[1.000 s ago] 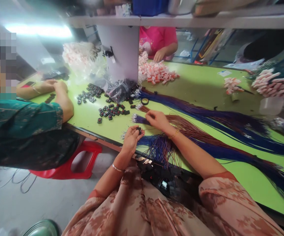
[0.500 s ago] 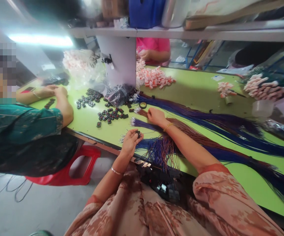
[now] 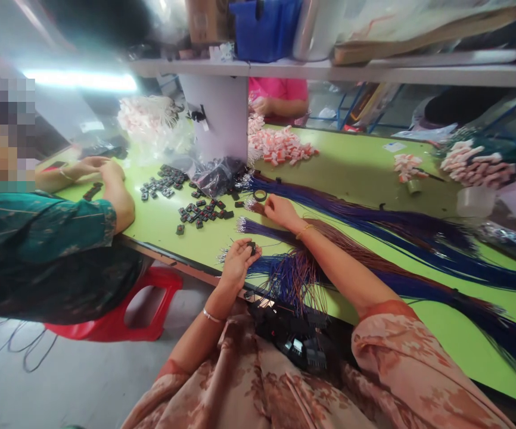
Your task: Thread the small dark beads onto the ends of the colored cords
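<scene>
My left hand (image 3: pixel 239 261) is closed on a small black connector (image 3: pixel 251 245) just above the near edge of the green table (image 3: pixel 356 167). Thin wires run from the connector toward a loose tangle of blue and brown wires (image 3: pixel 294 275) to its right. My right hand (image 3: pixel 277 211) reaches forward and pinches the tinned ends of a brown wire bundle (image 3: pixel 252 205). A purple wire bundle (image 3: pixel 258 227) lies just below that hand.
Long blue and brown wire bundles (image 3: pixel 419 238) stretch right across the table. Loose black connectors (image 3: pixel 199 212) lie left of my hands, with a black bag (image 3: pixel 217 173) behind. A person in a green sleeve (image 3: pixel 47 223) sits left; another in pink (image 3: pixel 280 95) works opposite. A red stool (image 3: pixel 124 310) stands below.
My right hand has moved forward from the purple bundle to the brown wire ends. My left hand has stayed put with the connector. The view has tilted slightly.
</scene>
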A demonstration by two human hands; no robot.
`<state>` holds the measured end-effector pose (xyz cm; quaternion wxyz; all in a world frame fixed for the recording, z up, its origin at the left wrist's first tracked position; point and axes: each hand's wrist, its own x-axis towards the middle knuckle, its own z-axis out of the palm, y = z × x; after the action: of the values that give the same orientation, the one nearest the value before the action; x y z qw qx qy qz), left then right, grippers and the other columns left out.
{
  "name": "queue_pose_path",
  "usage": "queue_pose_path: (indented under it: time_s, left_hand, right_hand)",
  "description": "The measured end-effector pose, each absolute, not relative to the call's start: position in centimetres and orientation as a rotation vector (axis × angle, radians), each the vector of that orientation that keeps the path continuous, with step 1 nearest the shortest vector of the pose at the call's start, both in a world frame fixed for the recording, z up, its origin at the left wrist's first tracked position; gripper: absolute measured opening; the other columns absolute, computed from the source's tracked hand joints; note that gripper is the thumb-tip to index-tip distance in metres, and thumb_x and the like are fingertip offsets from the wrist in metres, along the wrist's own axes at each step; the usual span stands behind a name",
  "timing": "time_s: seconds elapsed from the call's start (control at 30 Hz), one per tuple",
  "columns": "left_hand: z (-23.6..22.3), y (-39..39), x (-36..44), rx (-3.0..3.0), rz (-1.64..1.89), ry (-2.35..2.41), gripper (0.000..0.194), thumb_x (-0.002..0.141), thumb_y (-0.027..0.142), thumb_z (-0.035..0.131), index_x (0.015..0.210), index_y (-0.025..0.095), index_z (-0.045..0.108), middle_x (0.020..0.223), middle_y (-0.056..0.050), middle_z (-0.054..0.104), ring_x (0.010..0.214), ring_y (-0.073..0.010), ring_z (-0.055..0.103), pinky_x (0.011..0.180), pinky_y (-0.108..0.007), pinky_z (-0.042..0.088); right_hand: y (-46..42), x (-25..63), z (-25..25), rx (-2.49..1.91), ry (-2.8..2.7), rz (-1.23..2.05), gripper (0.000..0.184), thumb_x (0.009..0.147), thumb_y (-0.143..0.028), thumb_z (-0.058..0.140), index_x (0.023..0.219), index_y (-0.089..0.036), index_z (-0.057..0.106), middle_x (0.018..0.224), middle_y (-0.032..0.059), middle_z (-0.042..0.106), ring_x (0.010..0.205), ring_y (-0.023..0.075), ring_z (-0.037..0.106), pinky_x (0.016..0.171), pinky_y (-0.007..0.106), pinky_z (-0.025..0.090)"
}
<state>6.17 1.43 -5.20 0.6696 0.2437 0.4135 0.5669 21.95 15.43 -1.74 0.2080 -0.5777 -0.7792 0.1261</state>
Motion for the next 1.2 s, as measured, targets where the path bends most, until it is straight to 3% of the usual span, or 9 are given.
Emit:
queue_pose_path:
  time_s: [0.17,0.4,0.7,1.2]
  left_hand:
    - [-5.1,1.3,6.2,0.542,1.286,0.934,0.032,0.070,0.022,0.071,0.096,0.015,0.054,0.084,-0.004,0.064,0.079,-0.0156,0.066,0.090,-0.041,0.048]
    - [-4.7,1.1,6.2,0.543,1.283,0.934,0.028,0.072,0.020,0.068,0.095,0.015,0.054,0.083,-0.004,0.064,0.080,-0.0166,0.066,0.091,-0.043,0.048]
    - [-4.3,1.4,6.3,0.494,1.276,0.915,0.021,0.075,0.014,0.063,0.094,0.015,0.055,0.080,-0.003,0.064,0.079,-0.0145,0.064,0.093,-0.043,0.047]
    - [-4.4,1.4,6.4,0.523,1.271,0.931,0.024,0.073,0.016,0.067,0.094,0.016,0.057,0.084,-0.002,0.062,0.081,-0.0130,0.061,0.087,-0.036,0.050]
  right_hand:
    - [15.5,19.1,-0.6,-1.283,-2.012,0.662,0.017,0.077,-0.027,0.050,0.074,-0.014,0.060,0.071,0.0013,0.062,0.062,0.0112,0.049,0.062,0.023,0.035]
    - [11.4,19.9,0.2,-1.150,-1.946,0.841,0.017,0.071,-0.027,0.052,0.072,-0.014,0.062,0.060,-0.0030,0.053,0.056,0.0085,0.041,0.055,0.021,0.032]
    - [5.7,21.9,-1.6,-1.166,-2.130,0.651,0.007,0.071,-0.021,0.054,0.069,-0.017,0.059,0.061,-0.0024,0.053,0.056,0.0094,0.043,0.054,0.021,0.029]
    - [5.2,21.5,-2.2,-1.209,-2.244,0.477,0.008,0.077,-0.024,0.054,0.076,-0.017,0.059,0.074,0.0029,0.062,0.064,0.0130,0.050,0.059,0.024,0.031]
